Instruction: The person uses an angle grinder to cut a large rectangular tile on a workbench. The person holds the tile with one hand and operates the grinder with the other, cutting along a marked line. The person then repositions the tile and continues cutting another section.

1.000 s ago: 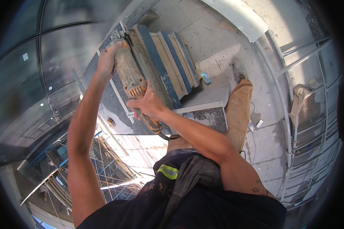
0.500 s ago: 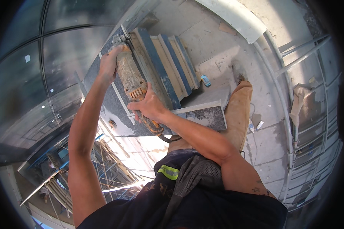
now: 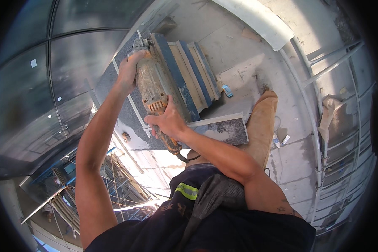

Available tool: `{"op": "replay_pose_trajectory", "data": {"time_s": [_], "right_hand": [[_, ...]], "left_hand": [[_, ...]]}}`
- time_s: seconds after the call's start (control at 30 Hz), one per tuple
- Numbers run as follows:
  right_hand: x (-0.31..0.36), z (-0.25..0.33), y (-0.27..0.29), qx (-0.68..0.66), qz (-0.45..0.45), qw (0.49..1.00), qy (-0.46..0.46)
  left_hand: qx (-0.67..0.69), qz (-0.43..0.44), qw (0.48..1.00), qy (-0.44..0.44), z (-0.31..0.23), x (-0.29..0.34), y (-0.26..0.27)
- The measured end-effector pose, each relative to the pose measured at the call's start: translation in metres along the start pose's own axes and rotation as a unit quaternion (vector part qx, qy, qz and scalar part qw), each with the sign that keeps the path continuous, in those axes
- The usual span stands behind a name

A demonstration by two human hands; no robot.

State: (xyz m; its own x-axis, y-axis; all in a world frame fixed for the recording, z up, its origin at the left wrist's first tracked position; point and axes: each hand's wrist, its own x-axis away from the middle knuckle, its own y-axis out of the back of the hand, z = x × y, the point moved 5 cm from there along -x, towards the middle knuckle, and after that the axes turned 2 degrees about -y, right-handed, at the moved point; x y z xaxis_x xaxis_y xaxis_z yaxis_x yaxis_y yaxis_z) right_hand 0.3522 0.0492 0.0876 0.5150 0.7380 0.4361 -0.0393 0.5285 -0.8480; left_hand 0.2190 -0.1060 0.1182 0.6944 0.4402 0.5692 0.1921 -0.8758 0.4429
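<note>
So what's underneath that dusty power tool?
A dark speckled stone slab lies under the power tool. Its front end is hidden by the left hand.

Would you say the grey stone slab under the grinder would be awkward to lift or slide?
The grey stone slab is probably heavy for its size and stiff: it looks like thick polished granite. Its glossy face may be slippery. It lies near a drop beside scaffolding, so pushing it seems risky. Both hands, left hand and right hand, grip the angle grinder on it.

I noted a dusty concrete floor in hard sunlight, curved glass panels at left, white railing at right, scaffolding below.
</note>
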Motion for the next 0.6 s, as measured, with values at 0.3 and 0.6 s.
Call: {"op": "replay_pose_trajectory", "data": {"time_s": [0.3, 0.6], "right_hand": [[0.002, 0.015, 0.008, 0.003, 0.031, 0.999, 0.008], [0.001, 0.028, 0.0, -0.014, 0.054, 0.998, -0.03]], "left_hand": [[0.081, -0.024, 0.996, 0.04, -0.001, -0.009, -0.003], [-0.003, -0.066, 0.997, 0.036, -0.021, 0.002, 0.005]]}}
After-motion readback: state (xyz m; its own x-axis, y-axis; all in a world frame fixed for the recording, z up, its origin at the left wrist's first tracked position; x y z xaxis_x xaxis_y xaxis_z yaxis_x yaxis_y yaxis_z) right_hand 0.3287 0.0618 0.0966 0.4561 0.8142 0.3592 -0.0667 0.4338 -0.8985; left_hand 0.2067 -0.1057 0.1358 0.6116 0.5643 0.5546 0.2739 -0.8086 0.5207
